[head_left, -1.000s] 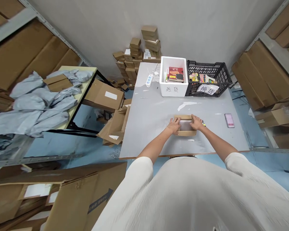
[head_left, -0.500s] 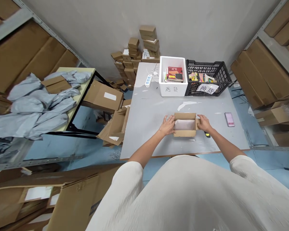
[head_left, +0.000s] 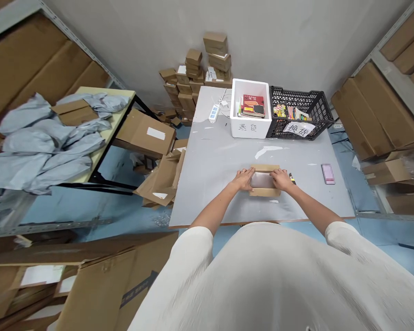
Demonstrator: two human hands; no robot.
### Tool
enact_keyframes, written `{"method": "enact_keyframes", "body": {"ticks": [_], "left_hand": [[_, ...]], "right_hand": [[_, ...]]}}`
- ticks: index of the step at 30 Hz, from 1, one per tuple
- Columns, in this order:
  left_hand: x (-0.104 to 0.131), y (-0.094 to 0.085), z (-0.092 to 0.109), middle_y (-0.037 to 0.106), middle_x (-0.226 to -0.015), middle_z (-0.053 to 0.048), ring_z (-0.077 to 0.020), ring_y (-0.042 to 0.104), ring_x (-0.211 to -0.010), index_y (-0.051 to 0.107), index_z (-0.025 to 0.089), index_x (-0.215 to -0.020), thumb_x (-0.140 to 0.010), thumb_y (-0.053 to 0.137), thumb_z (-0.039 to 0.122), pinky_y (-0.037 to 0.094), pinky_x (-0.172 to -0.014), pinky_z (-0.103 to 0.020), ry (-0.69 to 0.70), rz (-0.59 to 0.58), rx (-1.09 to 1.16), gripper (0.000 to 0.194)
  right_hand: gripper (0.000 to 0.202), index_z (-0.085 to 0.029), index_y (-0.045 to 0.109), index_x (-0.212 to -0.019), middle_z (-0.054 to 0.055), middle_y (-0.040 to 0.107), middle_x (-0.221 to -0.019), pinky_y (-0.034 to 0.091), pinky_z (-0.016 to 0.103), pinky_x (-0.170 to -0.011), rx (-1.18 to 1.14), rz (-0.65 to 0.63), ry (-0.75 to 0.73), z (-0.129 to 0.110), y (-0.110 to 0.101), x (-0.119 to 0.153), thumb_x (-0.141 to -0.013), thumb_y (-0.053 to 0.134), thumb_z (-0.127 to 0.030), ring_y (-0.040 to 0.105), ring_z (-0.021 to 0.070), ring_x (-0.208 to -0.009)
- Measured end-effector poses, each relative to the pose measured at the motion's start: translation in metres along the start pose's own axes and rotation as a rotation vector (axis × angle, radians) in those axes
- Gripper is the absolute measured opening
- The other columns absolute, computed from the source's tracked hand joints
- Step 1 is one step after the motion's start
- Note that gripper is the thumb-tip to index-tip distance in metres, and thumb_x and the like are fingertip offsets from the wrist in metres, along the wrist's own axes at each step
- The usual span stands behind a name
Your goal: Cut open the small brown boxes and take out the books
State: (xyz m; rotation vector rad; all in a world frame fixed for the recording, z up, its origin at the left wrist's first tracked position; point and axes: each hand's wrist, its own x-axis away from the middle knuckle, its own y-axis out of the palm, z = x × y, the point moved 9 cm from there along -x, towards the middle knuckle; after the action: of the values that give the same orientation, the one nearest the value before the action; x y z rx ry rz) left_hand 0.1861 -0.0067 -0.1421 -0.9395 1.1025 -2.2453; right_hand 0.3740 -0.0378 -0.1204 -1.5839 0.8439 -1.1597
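Observation:
A small open cardboard box (head_left: 265,192) lies on the grey table, its two long flaps standing out at the far and near sides. Inside it a pale, whitish item (head_left: 262,180) shows, its kind unclear. My left hand (head_left: 244,179) grips the box's left end, fingers bent over the rim. At the opposite end, my right hand (head_left: 281,179) is closed over the short flap, its fingertips reaching in over the opening. Beside the right hand lies a black and yellow tool (head_left: 291,178), perhaps a box cutter, partly hidden by the wrist.
At the table's back stand a white foam box (head_left: 250,128) with books and a black plastic crate (head_left: 300,122). A power strip (head_left: 214,113) lies left of them, a pink phone-like object (head_left: 328,174) at the right. Cardboard boxes and a side table (head_left: 113,131) with grey parcels flank the left.
My right hand has moved left and inward, folding the right short flap over the opening. My left hand has shifted slightly inward over the left end. The camera view has moved slightly.

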Motion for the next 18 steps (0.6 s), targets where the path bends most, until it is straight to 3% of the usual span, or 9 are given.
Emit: {"method": "enact_keyframes", "body": {"ticks": [6,12,18], "left_hand": [[0.002,0.006,-0.002,0.029,-0.182,-0.014,-0.0428,0.038,-0.157,0.017,0.03,-0.175,-0.07,0.089,0.053,0.035,-0.122,-0.053,-0.019,0.06,0.043,0.129],[0.004,0.009,-0.004,0.036,-0.179,-0.015,-0.0429,0.043,-0.153,0.023,0.028,-0.173,-0.071,0.088,0.054,0.038,-0.119,-0.053,-0.04,0.102,0.044,0.124],[0.006,0.009,-0.003,0.034,-0.18,-0.014,-0.0419,0.042,-0.154,0.021,0.027,-0.174,-0.071,0.085,0.055,0.034,-0.121,-0.051,-0.04,0.1,0.053,0.125]], "right_hand": [[0.045,-0.015,0.068,-0.142,0.019,0.067,-0.147,0.038,0.046,-0.108,-0.032,-0.074,0.013,-0.036,0.009,-0.025,-0.1,0.052,-0.019,0.056,0.0369,-0.133],[0.05,-0.016,0.067,-0.145,0.02,0.068,-0.142,0.038,0.05,-0.109,-0.045,-0.053,0.066,-0.038,0.01,-0.029,-0.097,0.053,-0.019,0.054,0.0392,-0.133],[0.04,-0.018,0.08,-0.126,0.023,0.066,-0.134,0.038,0.05,-0.106,0.04,-0.088,0.046,-0.043,0.011,-0.023,-0.098,0.051,-0.018,0.052,0.0392,-0.13]]}}
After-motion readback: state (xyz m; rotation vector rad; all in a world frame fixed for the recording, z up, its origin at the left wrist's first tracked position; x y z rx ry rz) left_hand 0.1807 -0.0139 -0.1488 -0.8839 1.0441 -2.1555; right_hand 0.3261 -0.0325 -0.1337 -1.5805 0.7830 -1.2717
